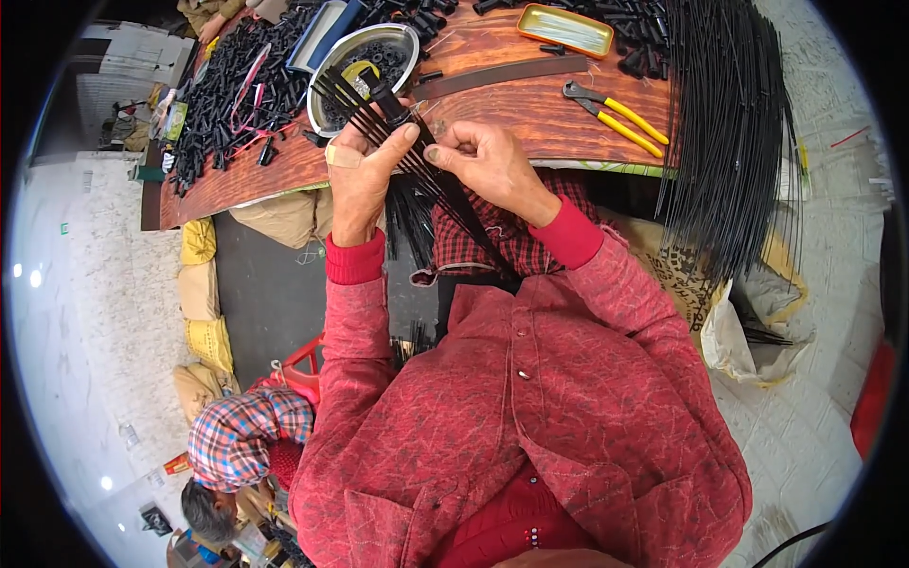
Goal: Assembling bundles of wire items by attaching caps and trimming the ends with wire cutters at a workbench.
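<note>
My left hand [362, 175], with a tan plaster on it, is closed round a bundle of thin black rods [464, 204] that look like umbrella ribs. At the bundle's upper end a short black plastic tube [386, 99], like an umbrella runner, stands up beside my left thumb, and rod ends fan out to its left. My right hand [492, 168] is closed just right of the bundle, its thumb against the rods and its fingers curled in a pinch. A thin pale wire or thread seems to run near those fingertips; what they pinch is too small to make out.
On the wooden table [502, 109] are a metal bowl [414, 57] of small black parts, piled black tubes [237, 95], a flat bar [502, 76], yellow-handled pliers [620, 118] and a tin [566, 30] of pale pins. Long black rods [724, 142] overhang the right. Another person [237, 445] sits lower left.
</note>
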The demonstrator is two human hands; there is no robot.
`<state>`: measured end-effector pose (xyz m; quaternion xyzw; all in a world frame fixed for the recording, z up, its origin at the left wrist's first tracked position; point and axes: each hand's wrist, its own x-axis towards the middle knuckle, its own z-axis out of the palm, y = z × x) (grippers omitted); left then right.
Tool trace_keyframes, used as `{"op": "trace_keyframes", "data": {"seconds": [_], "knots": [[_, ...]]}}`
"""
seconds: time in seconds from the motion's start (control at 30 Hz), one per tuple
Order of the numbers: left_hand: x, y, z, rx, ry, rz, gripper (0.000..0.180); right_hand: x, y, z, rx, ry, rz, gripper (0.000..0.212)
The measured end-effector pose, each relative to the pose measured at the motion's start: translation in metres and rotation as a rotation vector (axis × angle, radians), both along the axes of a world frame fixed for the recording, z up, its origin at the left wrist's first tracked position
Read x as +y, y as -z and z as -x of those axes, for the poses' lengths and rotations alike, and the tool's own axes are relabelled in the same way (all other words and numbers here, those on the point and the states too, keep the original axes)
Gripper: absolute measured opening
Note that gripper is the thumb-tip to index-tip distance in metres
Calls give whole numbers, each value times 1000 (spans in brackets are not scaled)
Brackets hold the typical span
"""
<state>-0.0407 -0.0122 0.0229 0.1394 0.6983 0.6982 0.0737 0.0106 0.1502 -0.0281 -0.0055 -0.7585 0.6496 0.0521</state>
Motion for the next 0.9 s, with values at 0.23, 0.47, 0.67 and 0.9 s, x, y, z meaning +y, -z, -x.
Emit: {"op": "trace_keyframes", "data": {"seconds": [0.23,0.47,0.67,0.9], "knots": [[-5,4,4,-72,177,-117,38,-2,14,8,-37,-31,106,23],[-6,12,11,-89,257,-201,52,-8,14,6,15,37,135,34],[-10,16,20,-120,351,-197,59,-6,22,14,27,-31,253,30],[0,13,10,-156,291,-319,58,-4,1,2,19,12,150,22]]}}
